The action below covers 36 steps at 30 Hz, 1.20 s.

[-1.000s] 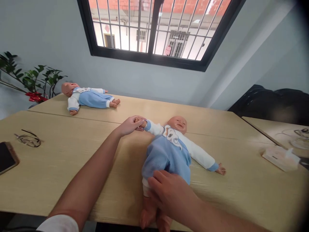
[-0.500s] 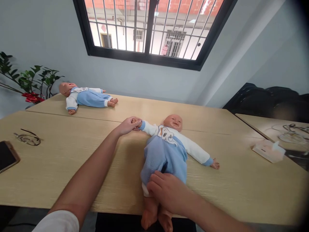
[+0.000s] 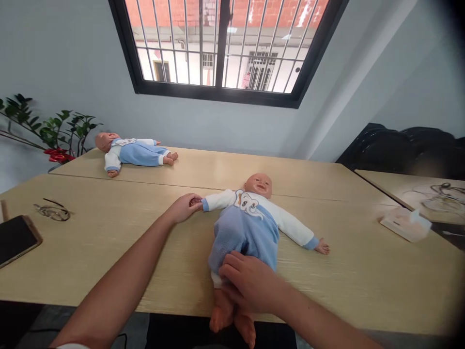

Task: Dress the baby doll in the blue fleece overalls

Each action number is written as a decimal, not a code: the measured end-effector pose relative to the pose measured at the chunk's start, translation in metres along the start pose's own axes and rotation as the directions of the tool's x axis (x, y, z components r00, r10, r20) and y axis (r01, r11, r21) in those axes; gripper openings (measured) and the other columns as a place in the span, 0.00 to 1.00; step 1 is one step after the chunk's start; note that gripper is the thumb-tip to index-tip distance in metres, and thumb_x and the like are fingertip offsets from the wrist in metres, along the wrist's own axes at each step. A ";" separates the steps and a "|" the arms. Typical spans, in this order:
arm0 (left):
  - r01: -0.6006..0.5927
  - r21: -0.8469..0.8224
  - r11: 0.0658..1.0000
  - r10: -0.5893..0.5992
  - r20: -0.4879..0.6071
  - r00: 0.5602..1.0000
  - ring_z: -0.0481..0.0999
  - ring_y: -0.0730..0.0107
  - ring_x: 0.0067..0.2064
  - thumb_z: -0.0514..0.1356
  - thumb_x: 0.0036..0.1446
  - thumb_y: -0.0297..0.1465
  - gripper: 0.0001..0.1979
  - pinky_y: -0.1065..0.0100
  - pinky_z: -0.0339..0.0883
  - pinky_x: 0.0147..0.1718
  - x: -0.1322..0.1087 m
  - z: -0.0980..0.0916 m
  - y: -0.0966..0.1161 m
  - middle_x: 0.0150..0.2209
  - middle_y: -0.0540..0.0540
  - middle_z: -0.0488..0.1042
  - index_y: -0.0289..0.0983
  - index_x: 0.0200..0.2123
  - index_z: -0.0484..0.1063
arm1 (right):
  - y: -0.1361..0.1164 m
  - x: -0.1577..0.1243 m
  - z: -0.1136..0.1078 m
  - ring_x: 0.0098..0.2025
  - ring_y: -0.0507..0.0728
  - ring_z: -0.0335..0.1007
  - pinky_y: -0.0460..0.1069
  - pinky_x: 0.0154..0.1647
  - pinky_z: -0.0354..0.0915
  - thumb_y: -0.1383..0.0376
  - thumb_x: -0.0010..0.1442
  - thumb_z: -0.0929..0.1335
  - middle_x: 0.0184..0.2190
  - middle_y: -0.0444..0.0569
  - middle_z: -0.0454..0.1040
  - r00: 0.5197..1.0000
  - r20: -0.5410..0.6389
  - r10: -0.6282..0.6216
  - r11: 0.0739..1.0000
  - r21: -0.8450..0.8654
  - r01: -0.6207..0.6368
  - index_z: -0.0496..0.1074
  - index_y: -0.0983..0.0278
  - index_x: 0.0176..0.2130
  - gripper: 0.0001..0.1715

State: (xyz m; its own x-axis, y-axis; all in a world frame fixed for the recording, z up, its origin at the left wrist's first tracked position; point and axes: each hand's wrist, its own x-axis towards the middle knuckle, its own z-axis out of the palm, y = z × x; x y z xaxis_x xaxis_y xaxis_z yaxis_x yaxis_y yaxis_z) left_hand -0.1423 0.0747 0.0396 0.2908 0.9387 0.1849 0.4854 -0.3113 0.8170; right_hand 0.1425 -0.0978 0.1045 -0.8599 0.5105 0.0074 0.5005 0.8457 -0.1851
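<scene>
Our right hand (image 3: pixel 250 281) curls over one trouser leg of the doll (image 3: pixel 242 228), fingers bent; we can't tell if they grip. We've got it face-up on the worktop (image 3: pixel 348 286), feet past the near edge. Farther out, our left hand (image 3: pixel 183 208) has fingers clamped round its hand, arm out sideways.

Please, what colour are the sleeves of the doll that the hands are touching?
White sleeves with light blue cuffs, seen best in the head view.
</scene>
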 end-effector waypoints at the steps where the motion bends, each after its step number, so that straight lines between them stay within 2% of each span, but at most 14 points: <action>1: -0.021 0.087 0.996 0.025 -0.038 0.999 0.78 0.52 0.50 0.62 0.60 0.40 0.20 0.53 0.71 0.51 -0.009 0.001 0.004 0.50 0.38 0.79 0.36 0.51 0.75 | 0.000 -0.001 0.000 0.42 0.57 0.67 0.51 0.37 0.60 0.62 0.66 0.70 0.43 0.48 0.74 1.000 -0.010 0.021 1.000 -0.002 -0.021 0.71 0.63 0.45 0.08; 4: -0.097 0.328 0.940 0.160 -0.171 0.972 0.75 0.51 0.52 0.62 0.62 0.39 0.16 0.50 0.68 0.54 -0.051 0.008 0.030 0.49 0.39 0.78 0.37 0.50 0.74 | 0.001 -0.004 0.006 0.43 0.57 0.68 0.51 0.33 0.58 0.63 0.66 0.70 0.44 0.48 0.74 0.998 -0.045 0.051 0.997 -0.051 -0.053 0.71 0.62 0.45 0.07; 6: -0.197 0.347 0.917 0.264 -0.159 0.951 0.75 0.57 0.47 0.56 0.68 0.38 0.10 0.55 0.70 0.49 -0.094 0.023 0.055 0.43 0.42 0.78 0.39 0.43 0.73 | 0.003 -0.005 0.012 0.42 0.57 0.68 0.51 0.31 0.56 0.65 0.67 0.69 0.42 0.47 0.73 0.996 -0.078 0.051 0.994 -0.093 -0.058 0.71 0.62 0.42 0.02; 10: -0.569 0.271 0.776 0.557 0.127 0.821 0.76 0.62 0.38 0.64 0.62 0.49 0.20 0.59 0.72 0.40 -0.180 0.070 0.096 0.39 0.46 0.78 0.42 0.48 0.72 | 0.003 -0.005 0.019 0.40 0.57 0.66 0.52 0.30 0.55 0.68 0.67 0.69 0.39 0.47 0.73 0.988 -0.145 0.049 0.989 -0.129 -0.068 0.71 0.62 0.40 0.01; 12: -0.514 0.364 0.777 0.513 0.109 0.852 0.78 0.59 0.40 0.67 0.60 0.49 0.26 0.59 0.73 0.38 -0.206 0.093 0.104 0.43 0.43 0.79 0.40 0.55 0.70 | 0.001 -0.004 0.018 0.40 0.58 0.65 0.52 0.31 0.56 0.69 0.67 0.69 0.39 0.48 0.73 0.985 -0.166 0.052 0.991 -0.116 -0.071 0.71 0.63 0.41 0.02; 14: -0.416 0.428 0.803 0.433 0.062 0.899 0.80 0.60 0.41 0.66 0.63 0.41 0.18 0.61 0.75 0.37 -0.217 0.108 0.103 0.45 0.43 0.78 0.41 0.52 0.72 | -0.001 -0.004 0.015 0.40 0.58 0.65 0.52 0.34 0.59 0.71 0.67 0.68 0.39 0.49 0.73 0.985 -0.168 0.029 0.995 -0.085 -0.044 0.70 0.63 0.39 0.02; 16: -0.368 0.442 0.818 0.396 0.032 0.918 0.80 0.63 0.41 0.65 0.65 0.36 0.09 0.63 0.76 0.38 -0.219 0.114 0.098 0.44 0.45 0.78 0.44 0.48 0.74 | 0.000 -0.006 0.011 0.42 0.58 0.65 0.51 0.40 0.62 0.71 0.67 0.67 0.40 0.49 0.73 0.988 -0.150 -0.040 0.998 -0.046 0.034 0.70 0.64 0.39 0.04; 19: -0.403 0.419 0.813 0.437 0.018 0.899 0.81 0.64 0.38 0.64 0.66 0.35 0.08 0.64 0.78 0.37 -0.218 0.113 0.090 0.41 0.46 0.78 0.45 0.47 0.74 | 0.002 -0.010 0.008 0.42 0.56 0.65 0.50 0.44 0.63 0.70 0.69 0.66 0.39 0.49 0.72 0.988 -0.113 -0.104 0.994 0.011 0.106 0.70 0.64 0.39 0.04; 24: -0.466 0.373 0.802 0.509 -0.020 0.860 0.81 0.64 0.35 0.63 0.67 0.36 0.08 0.64 0.78 0.33 -0.223 0.109 0.087 0.39 0.45 0.79 0.43 0.47 0.73 | 0.001 -0.017 0.009 0.39 0.56 0.68 0.50 0.41 0.62 0.68 0.68 0.67 0.38 0.47 0.74 0.992 -0.105 0.063 0.994 0.094 -0.053 0.71 0.63 0.40 0.02; 27: -0.496 0.359 0.791 0.520 0.033 0.854 0.81 0.65 0.34 0.63 0.67 0.38 0.07 0.64 0.77 0.31 -0.225 0.102 0.091 0.38 0.46 0.80 0.43 0.44 0.73 | 0.015 -0.012 -0.008 0.40 0.56 0.69 0.50 0.41 0.62 0.64 0.70 0.66 0.39 0.47 0.75 0.967 -0.169 0.193 0.967 0.200 -0.158 0.71 0.62 0.40 0.05; 30: -0.551 0.289 0.783 0.538 0.131 0.833 0.80 0.65 0.36 0.61 0.67 0.42 0.11 0.65 0.75 0.32 -0.212 0.085 0.097 0.40 0.44 0.80 0.43 0.45 0.74 | 0.055 0.013 -0.042 0.42 0.57 0.69 0.50 0.45 0.62 0.62 0.73 0.60 0.39 0.51 0.77 0.881 -0.254 0.398 0.914 0.198 -0.356 0.72 0.64 0.40 0.15; 32: -0.566 0.252 0.785 0.549 0.140 0.824 0.81 0.64 0.40 0.57 0.69 0.37 0.08 0.64 0.75 0.37 -0.187 0.071 0.099 0.43 0.43 0.80 0.42 0.46 0.73 | 0.092 0.038 -0.068 0.46 0.57 0.71 0.50 0.48 0.62 0.62 0.75 0.56 0.43 0.55 0.78 0.796 -0.214 0.567 0.824 0.138 -0.550 0.74 0.66 0.41 0.22; 34: -0.553 0.268 0.789 0.561 0.052 0.826 0.80 0.63 0.44 0.54 0.69 0.32 0.08 0.63 0.74 0.42 -0.148 0.056 0.099 0.43 0.43 0.80 0.42 0.45 0.74 | 0.128 0.067 -0.089 0.52 0.60 0.73 0.50 0.52 0.62 0.63 0.75 0.54 0.49 0.62 0.78 0.690 -0.113 0.715 0.699 0.077 -0.711 0.76 0.70 0.46 0.25; 36: -0.417 0.298 0.859 0.461 -0.095 0.882 0.78 0.62 0.44 0.54 0.70 0.33 0.09 0.61 0.72 0.44 -0.100 0.048 0.098 0.43 0.42 0.79 0.41 0.44 0.74 | 0.155 0.094 -0.101 0.55 0.64 0.73 0.53 0.52 0.64 0.62 0.75 0.54 0.52 0.69 0.77 0.625 -0.062 0.778 0.628 0.049 -0.777 0.75 0.74 0.51 0.27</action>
State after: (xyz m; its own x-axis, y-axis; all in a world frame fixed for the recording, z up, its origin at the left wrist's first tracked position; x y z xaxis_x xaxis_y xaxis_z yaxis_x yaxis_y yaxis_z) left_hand -0.0847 -0.0571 0.0750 0.4021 0.6986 0.5919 0.5416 -0.7027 0.4614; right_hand 0.1496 0.0967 0.1760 -0.1414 0.9869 -0.0784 0.9774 0.1265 -0.1696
